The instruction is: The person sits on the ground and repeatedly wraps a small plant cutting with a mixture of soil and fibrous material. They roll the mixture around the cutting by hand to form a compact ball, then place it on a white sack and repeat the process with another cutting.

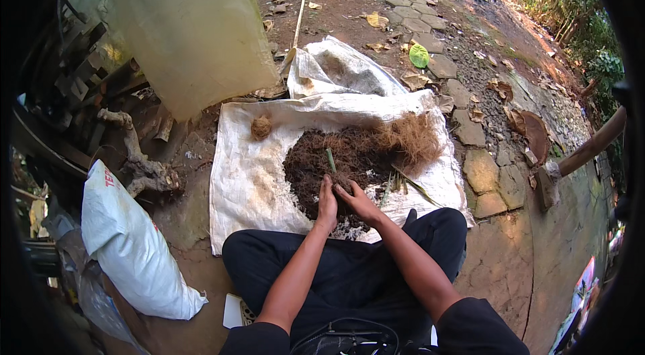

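My left hand [327, 202] and my right hand [360, 202] are cupped around a dark clump of soil and brown fibre [343, 177], pressing it from both sides. A short green stem [330, 160] sticks up from the clump at a slant. Under and around the hands spreads a heap of dark soil [307, 158] mixed with fibre. Loose coconut fibre [413, 141] is piled at its right. A round ball wrapped in fibre [261, 128] sits apart at the upper left of the white woven sack [237, 178]. Cut green leaf strips [415, 186] lie right of my right hand.
A full white woven bag [136, 249] leans at the left, near a gnarled piece of wood [138, 158]. A large translucent panel [196, 27] stands behind. A hoe-like tool with a wooden handle [592, 146] rests at the right. Hexagonal pavers [418, 25] run away from me.
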`<action>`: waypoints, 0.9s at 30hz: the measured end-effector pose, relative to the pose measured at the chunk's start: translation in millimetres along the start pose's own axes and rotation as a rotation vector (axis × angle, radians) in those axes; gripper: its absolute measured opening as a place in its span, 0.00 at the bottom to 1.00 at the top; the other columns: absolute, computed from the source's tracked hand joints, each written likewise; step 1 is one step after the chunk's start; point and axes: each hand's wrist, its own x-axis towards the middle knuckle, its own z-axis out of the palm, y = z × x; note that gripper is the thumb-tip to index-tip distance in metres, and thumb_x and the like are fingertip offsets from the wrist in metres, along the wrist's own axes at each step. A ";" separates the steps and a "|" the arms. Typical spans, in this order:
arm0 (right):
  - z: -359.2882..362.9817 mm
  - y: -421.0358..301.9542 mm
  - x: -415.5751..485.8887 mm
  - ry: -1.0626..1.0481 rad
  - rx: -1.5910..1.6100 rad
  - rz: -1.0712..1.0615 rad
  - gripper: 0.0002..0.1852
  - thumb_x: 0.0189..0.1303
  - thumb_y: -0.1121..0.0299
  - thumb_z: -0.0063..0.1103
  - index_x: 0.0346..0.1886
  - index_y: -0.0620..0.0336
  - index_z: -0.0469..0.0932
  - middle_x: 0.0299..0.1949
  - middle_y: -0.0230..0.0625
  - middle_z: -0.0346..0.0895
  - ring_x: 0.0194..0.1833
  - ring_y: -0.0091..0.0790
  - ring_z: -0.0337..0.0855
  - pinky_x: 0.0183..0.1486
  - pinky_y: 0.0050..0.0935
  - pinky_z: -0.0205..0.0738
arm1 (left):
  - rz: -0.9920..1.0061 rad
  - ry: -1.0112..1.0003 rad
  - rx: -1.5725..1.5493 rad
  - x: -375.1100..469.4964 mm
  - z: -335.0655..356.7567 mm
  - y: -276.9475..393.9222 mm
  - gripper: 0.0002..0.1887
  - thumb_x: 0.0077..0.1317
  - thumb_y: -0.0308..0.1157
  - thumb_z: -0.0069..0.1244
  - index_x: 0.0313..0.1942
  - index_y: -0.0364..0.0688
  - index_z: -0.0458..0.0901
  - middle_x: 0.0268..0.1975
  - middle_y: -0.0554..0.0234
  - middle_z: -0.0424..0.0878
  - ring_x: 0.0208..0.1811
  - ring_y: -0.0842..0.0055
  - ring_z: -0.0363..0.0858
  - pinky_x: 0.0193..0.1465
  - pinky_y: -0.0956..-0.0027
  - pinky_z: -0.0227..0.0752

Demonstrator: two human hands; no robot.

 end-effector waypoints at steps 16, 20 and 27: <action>2.3 25.0 5.3 0.108 0.033 -0.085 0.32 0.71 0.51 0.59 0.68 0.66 0.67 0.59 0.47 0.78 0.58 0.35 0.79 0.61 0.32 0.72 | 0.068 -0.127 0.231 -11.2 -2.5 -3.1 0.39 0.79 0.59 0.27 0.73 0.32 0.59 0.72 0.50 0.65 0.74 0.65 0.62 0.75 0.66 0.52; 0.6 20.7 -1.4 0.092 -0.046 -0.022 0.30 0.75 0.50 0.53 0.69 0.63 0.66 0.60 0.43 0.76 0.59 0.31 0.76 0.61 0.32 0.71 | 0.116 -0.134 0.262 -11.1 -3.8 -8.9 0.38 0.80 0.58 0.29 0.73 0.32 0.58 0.73 0.51 0.63 0.75 0.66 0.60 0.76 0.66 0.51; 0.4 7.1 -14.2 -0.043 0.248 0.002 0.34 0.77 0.46 0.46 0.73 0.64 0.61 0.66 0.43 0.70 0.65 0.31 0.71 0.67 0.31 0.64 | 0.030 -0.138 0.039 -18.0 -10.8 0.6 0.36 0.79 0.56 0.34 0.73 0.35 0.60 0.72 0.57 0.66 0.72 0.71 0.65 0.74 0.66 0.57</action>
